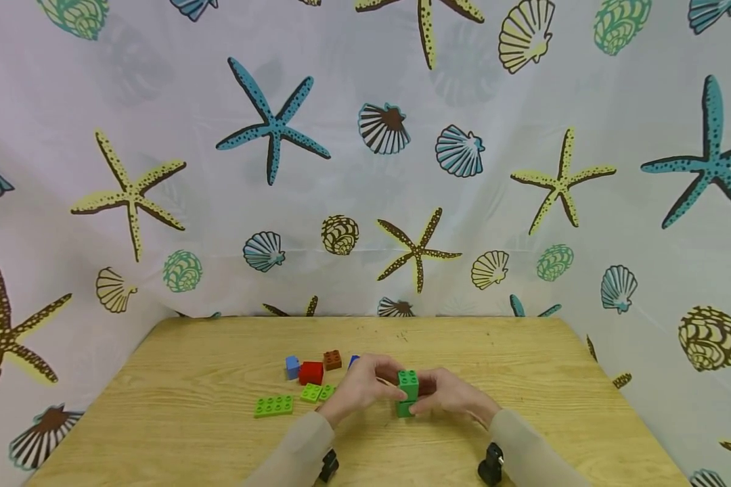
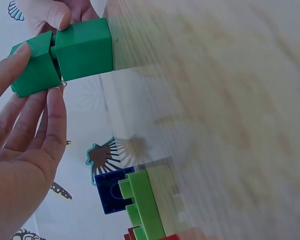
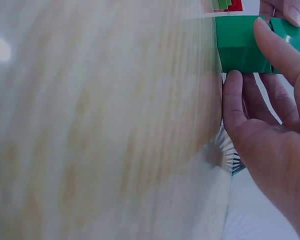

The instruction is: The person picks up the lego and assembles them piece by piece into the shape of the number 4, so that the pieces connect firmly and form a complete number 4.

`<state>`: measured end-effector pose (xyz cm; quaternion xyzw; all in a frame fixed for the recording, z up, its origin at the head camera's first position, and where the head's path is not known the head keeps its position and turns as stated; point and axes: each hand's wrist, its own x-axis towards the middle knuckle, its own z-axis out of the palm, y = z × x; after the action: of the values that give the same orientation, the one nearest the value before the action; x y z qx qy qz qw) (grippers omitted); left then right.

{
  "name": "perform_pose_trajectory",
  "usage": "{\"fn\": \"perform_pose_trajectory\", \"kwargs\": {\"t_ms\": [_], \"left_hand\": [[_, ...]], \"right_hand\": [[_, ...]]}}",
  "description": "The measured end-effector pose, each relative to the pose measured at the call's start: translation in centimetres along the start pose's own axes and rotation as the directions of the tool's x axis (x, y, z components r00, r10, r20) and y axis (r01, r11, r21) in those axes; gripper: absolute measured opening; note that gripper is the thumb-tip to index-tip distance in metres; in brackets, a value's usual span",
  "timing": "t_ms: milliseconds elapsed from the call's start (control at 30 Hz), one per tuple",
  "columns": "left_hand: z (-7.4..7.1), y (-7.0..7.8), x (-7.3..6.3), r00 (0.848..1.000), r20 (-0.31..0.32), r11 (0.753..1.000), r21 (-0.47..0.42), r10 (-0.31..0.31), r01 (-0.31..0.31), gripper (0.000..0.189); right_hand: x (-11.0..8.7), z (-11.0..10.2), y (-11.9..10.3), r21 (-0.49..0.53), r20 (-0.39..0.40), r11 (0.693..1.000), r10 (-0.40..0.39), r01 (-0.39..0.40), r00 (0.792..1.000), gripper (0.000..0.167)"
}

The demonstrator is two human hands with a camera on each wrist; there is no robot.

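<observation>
Two green toy building bricks stand one above the other in front of me. The upper green brick (image 1: 408, 383) is pinched between the thumb and fingers of my left hand (image 1: 363, 390). Below it, the lower green brick (image 3: 240, 45) rests on the table, and my right hand (image 1: 455, 396) grips it with the thumb on one side and fingers on the other. A thin uneven gap shows between the bricks in the left wrist view, where the upper one sits slightly tilted. Whether their studs engage is hard to tell.
Left of my hands on the wooden table (image 1: 201, 379) lie a long lime-green brick (image 1: 274, 406), smaller lime pieces (image 1: 311, 393), a red brick (image 1: 311, 373), a light blue brick (image 1: 292, 367) and a brown brick (image 1: 332, 360). A dark blue brick (image 2: 110, 192) is partly hidden behind my left hand.
</observation>
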<state>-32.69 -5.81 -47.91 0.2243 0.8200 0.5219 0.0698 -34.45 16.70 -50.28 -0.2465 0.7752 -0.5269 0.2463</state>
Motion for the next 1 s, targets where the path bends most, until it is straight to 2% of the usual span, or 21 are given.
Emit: {"fn": "perform_pose_trajectory", "kwargs": {"t_ms": [367,567,1000], "left_hand": [[-0.51,-0.21,-0.2,0.999,0.047,0.999,-0.05,0.015,-0.013,0.03],[-0.32,-0.29,-0.14,0.998,0.057,0.999,-0.028,0.021,-0.02,0.029],[-0.02,-0.11,-0.17,0.999,0.035,0.999,0.032,0.038,-0.04,0.028]], "right_hand": [[0.04,0.33,-0.49,-0.01,-0.019,1.0,0.024,-0.024,1.0,0.044],[-0.15,0.38,-0.51,0.003,-0.025,0.999,0.032,-0.032,0.999,0.044],[-0.13,0.38,-0.49,-0.012,-0.021,1.0,0.02,-0.02,1.0,0.042]]}}
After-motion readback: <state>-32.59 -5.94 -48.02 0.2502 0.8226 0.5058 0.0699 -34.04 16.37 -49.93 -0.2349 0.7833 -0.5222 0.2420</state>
